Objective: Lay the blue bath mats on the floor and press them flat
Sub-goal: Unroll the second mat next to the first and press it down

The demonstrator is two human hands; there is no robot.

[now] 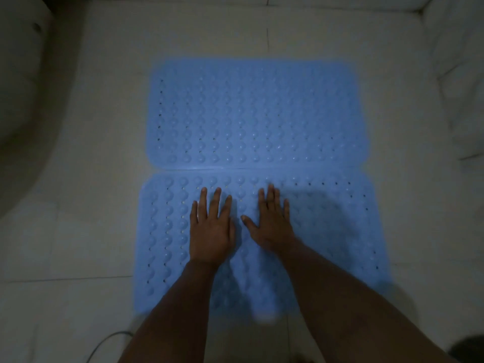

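Two blue bath mats with bumps and small holes lie side by side on the pale tiled floor, long edges touching. The far mat (255,113) lies flat with nothing on it. The near mat (340,231) is under both my hands. My left hand (212,229) rests palm down on its middle, fingers spread. My right hand (272,221) lies flat just to the right of it, fingers apart, thumb pointing toward the left hand. Neither hand grips anything.
A white curved fixture (28,95) rises at the left. Tiled wall (461,74) runs along the right and the back. A thin cable (104,341) curls on the floor at the lower left. A dark object (471,347) sits at the bottom right corner.
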